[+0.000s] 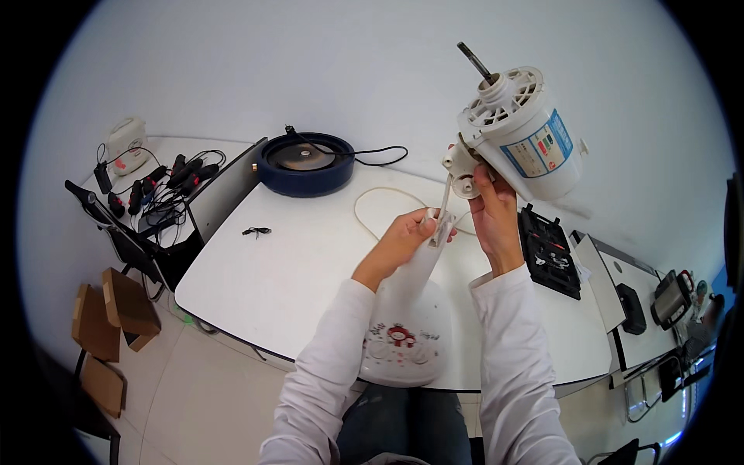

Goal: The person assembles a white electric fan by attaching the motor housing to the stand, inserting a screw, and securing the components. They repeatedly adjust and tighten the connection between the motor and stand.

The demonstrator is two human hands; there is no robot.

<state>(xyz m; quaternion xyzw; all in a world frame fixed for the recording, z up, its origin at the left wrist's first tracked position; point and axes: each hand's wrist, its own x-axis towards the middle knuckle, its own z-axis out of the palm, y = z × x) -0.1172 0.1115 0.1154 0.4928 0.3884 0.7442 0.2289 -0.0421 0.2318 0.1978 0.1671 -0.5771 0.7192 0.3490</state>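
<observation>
A white electric fan motor head (521,132), with a bare metal shaft and a blue label, is raised over the table. My right hand (496,221) is closed around the bracket (465,172) beneath it. A thin rod or wire links that bracket to the white neck of the fan base. My left hand (407,242) grips the top of the neck, beside a slot. Below, the white fan base (404,341), printed with a red cartoon figure, stands near the table's front edge. The bracket's inner side is hidden by my right fingers.
On the white table (271,287) are a round dark blue electric cooker (304,164) with a black cord, a small black cable (256,231) and an open black tool case (549,252). Black devices with tangled cords (167,194) lie left. Cardboard boxes (128,310) stand on the floor.
</observation>
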